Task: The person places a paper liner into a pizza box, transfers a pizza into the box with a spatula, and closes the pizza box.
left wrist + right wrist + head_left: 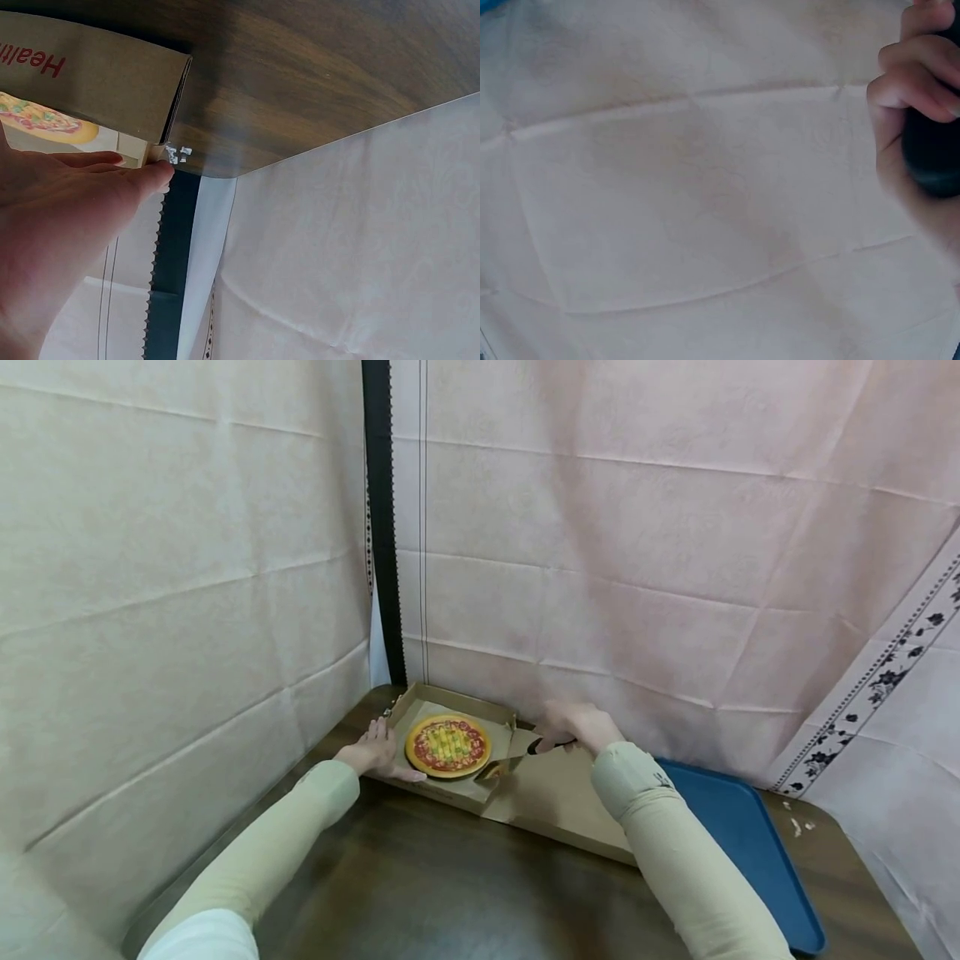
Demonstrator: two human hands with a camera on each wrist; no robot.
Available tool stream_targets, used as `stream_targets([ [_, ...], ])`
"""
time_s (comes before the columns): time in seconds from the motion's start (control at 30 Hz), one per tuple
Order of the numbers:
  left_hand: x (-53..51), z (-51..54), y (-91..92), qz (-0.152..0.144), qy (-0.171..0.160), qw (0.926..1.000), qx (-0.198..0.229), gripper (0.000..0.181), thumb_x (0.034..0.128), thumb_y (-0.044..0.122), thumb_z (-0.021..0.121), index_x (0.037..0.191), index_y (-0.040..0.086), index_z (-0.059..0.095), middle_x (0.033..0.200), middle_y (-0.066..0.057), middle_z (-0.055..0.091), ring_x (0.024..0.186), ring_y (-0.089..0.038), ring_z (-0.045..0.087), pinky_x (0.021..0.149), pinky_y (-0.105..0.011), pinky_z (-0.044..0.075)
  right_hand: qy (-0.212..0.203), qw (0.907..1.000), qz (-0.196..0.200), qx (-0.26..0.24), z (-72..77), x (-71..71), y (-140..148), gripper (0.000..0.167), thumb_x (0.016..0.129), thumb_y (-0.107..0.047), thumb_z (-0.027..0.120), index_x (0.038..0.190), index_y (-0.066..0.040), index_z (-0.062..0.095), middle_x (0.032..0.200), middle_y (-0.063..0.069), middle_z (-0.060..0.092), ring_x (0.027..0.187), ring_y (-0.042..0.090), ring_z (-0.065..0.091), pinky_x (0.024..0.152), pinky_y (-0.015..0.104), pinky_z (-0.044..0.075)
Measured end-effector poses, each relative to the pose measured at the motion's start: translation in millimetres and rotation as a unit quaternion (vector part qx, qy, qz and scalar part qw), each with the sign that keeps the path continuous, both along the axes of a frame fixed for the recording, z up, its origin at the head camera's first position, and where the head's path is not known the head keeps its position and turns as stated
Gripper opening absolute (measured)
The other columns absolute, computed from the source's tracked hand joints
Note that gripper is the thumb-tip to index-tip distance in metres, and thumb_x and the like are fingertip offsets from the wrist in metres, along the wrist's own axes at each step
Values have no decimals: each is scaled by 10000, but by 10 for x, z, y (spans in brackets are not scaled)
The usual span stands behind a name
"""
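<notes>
A small round pizza [447,746] lies in an open cardboard box [457,793] in the head view. My left hand [375,753] rests on the box's left side wall, fingers straight, thumb along the front edge; in the left wrist view that hand [71,202] touches the corner of the box [112,82]. With my right hand [573,727] I grip the black handle of a server [510,762], its metal blade low at the pizza's right side. The right wrist view shows the right hand [915,97] with fingers curled round the black handle [930,154].
The box's lid [555,797] lies flat to the right, partly beneath my right arm. Beyond it, a blue tray [738,827] sits on the brown table [420,893]. Small pale scraps [797,827] lie right of the tray. Hanging cloth [600,527] stands behind and at the left.
</notes>
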State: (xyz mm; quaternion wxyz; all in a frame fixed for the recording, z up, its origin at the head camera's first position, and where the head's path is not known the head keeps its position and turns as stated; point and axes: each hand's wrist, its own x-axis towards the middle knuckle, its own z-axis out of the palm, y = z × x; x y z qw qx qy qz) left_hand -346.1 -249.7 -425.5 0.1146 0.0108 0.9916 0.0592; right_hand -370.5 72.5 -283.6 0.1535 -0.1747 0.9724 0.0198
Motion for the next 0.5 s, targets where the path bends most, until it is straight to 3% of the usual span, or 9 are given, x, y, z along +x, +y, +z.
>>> stream_targets([
  [0.13, 55, 5, 6, 22, -129, 9999, -37, 1264, 743, 810, 545, 1487, -129, 142, 1556, -371, 2, 1460, -499, 45, 1202, -528, 169, -260, 9995, 36, -156, -103, -4, 60, 338, 809, -455, 748, 784, -151, 600, 599, 15, 606, 421, 85, 417, 438, 236, 369],
  [0.3, 27, -48, -12, 50, -105, 9999, -60, 1260, 744, 800, 558, 1486, -131, 144, 1555, -372, -2, 1458, -504, 43, 1196, -538, 175, -394, 9980, 121, -487, -193, -23, 111, 304, 832, -408, 739, 893, -124, 648, 617, 18, 607, 434, 83, 410, 424, 222, 343],
  [0.5, -21, -26, 3, 67, -11, 10000, 23, 1255, 743, 787, 576, 1484, -132, 150, 1554, -374, 15, 1457, -503, 56, 1192, -544, 182, -346, 9974, 204, -594, -248, -87, 148, 269, 845, -366, 729, 833, -106, 664, 565, 8, 568, 407, 80, 386, 392, 204, 328],
])
